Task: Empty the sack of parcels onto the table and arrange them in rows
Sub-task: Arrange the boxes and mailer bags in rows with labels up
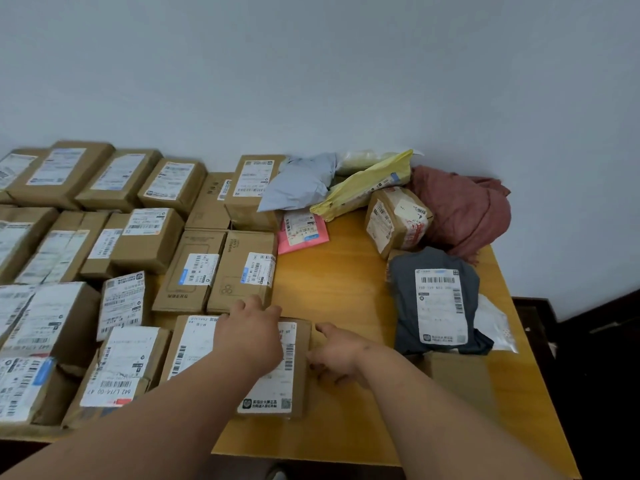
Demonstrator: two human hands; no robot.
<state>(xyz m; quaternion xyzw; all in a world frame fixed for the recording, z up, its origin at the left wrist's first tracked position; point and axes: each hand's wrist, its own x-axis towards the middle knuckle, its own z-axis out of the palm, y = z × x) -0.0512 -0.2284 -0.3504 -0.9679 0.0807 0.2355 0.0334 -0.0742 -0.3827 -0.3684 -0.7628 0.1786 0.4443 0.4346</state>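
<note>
Most cardboard parcels (149, 237) already sit in rows on the left. Left hand (251, 336) lies flat on the nearest box (239, 365), right hand (337, 353) presses its side edge, fingers loose. Left to sort: grey mailer (437, 303), yellow bag (363, 187), pink one (302, 232) (red sack (467, 209) crumpled by the wall). Wooden table (339, 282), plain pale wall (346, 81).

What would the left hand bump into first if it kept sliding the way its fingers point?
Probably the brown box with the blue-edged label, just past the fingers of the left hand. The fingers already look close to its near edge, though depth is hard to judge.
</note>
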